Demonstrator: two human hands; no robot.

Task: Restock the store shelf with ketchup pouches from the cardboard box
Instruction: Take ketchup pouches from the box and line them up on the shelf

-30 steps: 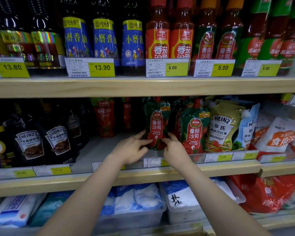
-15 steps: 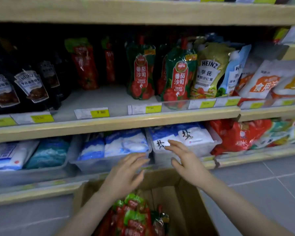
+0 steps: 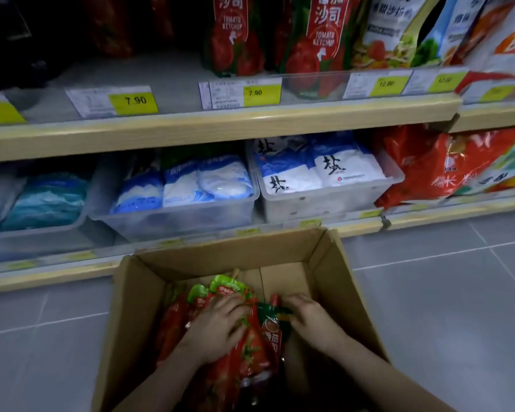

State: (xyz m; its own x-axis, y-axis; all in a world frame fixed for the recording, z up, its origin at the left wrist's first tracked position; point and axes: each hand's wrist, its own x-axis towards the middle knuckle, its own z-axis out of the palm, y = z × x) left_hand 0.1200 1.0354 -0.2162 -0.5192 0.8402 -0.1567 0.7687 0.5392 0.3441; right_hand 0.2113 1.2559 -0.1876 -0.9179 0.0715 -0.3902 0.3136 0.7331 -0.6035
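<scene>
An open cardboard box (image 3: 333,272) stands on the floor below me, with several red-and-green ketchup pouches (image 3: 220,288) piled in its left half. My left hand (image 3: 217,325) lies on top of the pile, fingers curled over one pouch. My right hand (image 3: 311,318) grips the right edge of a pouch (image 3: 269,328) between the two hands. On the shelf (image 3: 220,126) above, two ketchup pouches (image 3: 321,34) stand upright behind a clear lip, with bare shelf to their left.
Clear bins (image 3: 318,200) of white and blue salt bags fill the lowest shelf just behind the box. Red bags (image 3: 428,165) lie to the right of them. Heinz and other pouches (image 3: 399,25) stand right of the ketchup. Grey tiled floor (image 3: 446,292) surrounds the box.
Both hands left the pouch standing on the shelf and dropped down into the box. My view tilted down with them. The hands now close on pouches in the pile.
</scene>
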